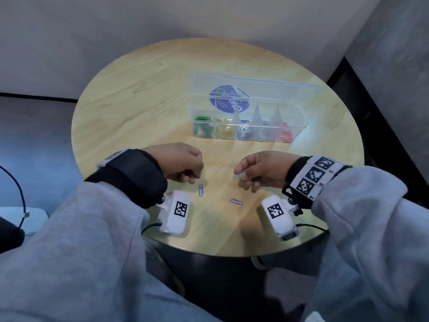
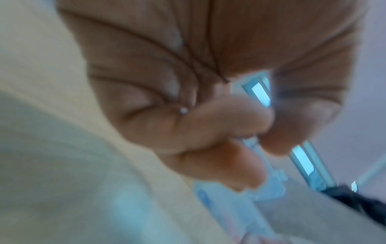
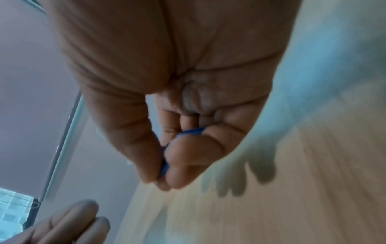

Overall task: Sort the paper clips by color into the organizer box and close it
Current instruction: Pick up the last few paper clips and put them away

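Left hand (image 1: 183,165): fingers curled tight, thumb against fingertips, hovering just above the worktop (image 1: 144,94); the wrist view is too blurred to tell whether it pinches a clip.
Loose clip, left (image 1: 201,190): blue, flat on the worktop just below the left hand, not yet sorted.
Loose clip, right (image 1: 236,201): blue, lying between the two hands and nearer the person, also waiting.
Right hand (image 1: 260,169): thumb and fingertips pinch a blue clip (image 3: 189,132), lifted off the worktop.
Box (image 1: 301,117): clear plastic, well apart from the hands on the far side, lid (image 1: 255,87) standing open.
Compartments, left to right: green clips (image 1: 202,118), yellow (image 1: 224,131), blue (image 1: 242,132), what looks like silver or clear, and red (image 1: 285,137).
Done, by my reckoning: most of the sorting, since every compartment holds its colour.
Left: the blue clip in the right hand, the two loose blues, then shutting the lid.
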Available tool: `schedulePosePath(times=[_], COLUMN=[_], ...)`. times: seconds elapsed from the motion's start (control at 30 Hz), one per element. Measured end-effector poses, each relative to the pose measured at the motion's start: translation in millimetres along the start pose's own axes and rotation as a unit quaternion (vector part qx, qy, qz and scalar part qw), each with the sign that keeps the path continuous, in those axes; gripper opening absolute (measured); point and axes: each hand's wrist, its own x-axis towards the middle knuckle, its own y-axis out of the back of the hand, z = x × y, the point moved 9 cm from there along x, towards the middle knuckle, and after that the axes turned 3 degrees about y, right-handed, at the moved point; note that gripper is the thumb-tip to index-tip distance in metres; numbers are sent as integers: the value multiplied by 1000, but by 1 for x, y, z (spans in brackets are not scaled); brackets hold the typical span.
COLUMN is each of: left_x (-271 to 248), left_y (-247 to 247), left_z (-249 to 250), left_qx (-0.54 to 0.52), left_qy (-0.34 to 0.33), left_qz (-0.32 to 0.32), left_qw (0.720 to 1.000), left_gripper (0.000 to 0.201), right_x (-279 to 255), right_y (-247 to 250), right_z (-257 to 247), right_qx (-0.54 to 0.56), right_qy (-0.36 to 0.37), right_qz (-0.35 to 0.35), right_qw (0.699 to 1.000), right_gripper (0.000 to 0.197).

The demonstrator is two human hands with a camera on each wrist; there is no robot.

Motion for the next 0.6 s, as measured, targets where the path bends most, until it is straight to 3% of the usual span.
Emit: schedulePosePath(times=[0.17,0.27,0.37,0.43,0.5,0.6], left_x=[-5,-6,0,3,4,3], left_y=[3,3,6,6,7,6], left_z=[10,9,4,4,3,3], left_qx=[-165,-184,-61,56,188,335], left_qy=[-25,-12,15,19,26,44], left_qz=[-10,2,35,49,76,107], left_qw=[986,983,997,997,979,935], left_gripper=[15,14,26,33,37,30], right_x=[-1,-2,-5,-8,-10,-8], right_y=[-9,-15,-12,-14,-17,-25], right_z=[1,0,-5,-9,-9,-9], right_qx=[-14,-71,-209,-341,-434,-486], right_qy=[-25,-34,-21,-18,-21,-9], right_qz=[-9,-9,16,16,19,27], right_qw=[1000,997,978,940,900,873], right_gripper=[32,29,22,14,12,18])
